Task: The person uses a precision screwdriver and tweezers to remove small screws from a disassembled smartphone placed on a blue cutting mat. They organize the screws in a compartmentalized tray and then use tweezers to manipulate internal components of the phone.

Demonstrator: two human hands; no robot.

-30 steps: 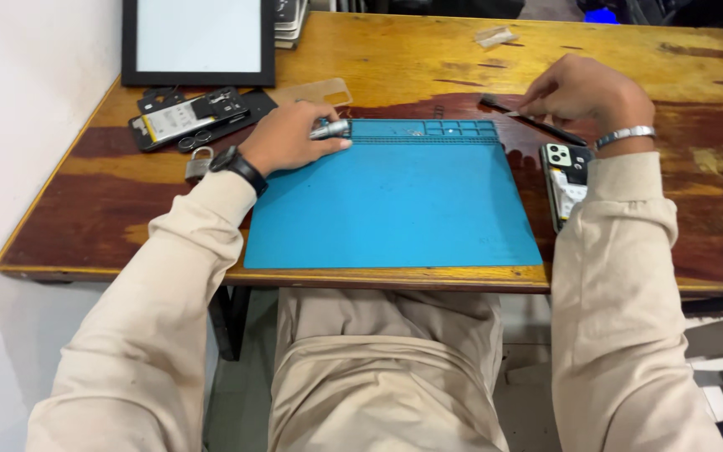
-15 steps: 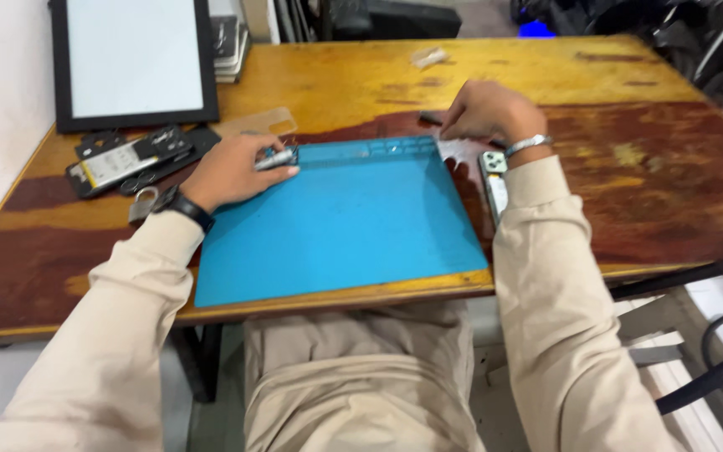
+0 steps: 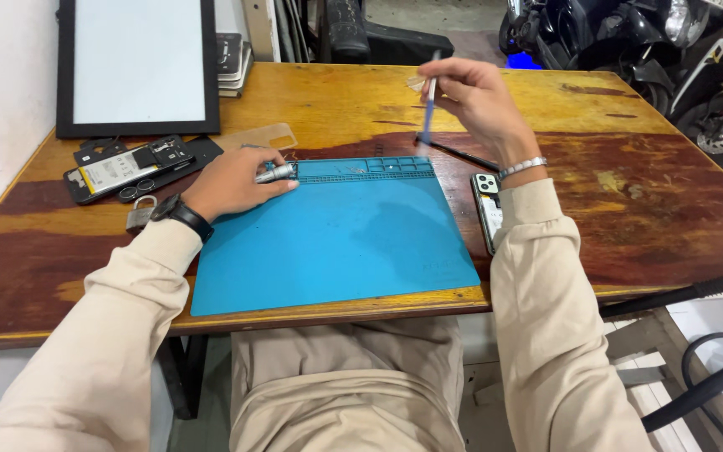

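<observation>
Right hand (image 3: 477, 102) pinches a thin blue tool (image 3: 427, 113) raised near the bench's far edge; left hand (image 3: 232, 180) grips a small silver cylinder (image 3: 274, 173) at the blue mat's (image 3: 336, 243) far-left corner. Best to keep the tool steady and upright, the cylinder pinned.

Small silver metal cylinder (image 3: 274, 173): lying flat, blue mat's top-left corner. Thin blue-handled tool (image 3: 427, 117): blurred, near upright, held above mat's top edge.
</observation>
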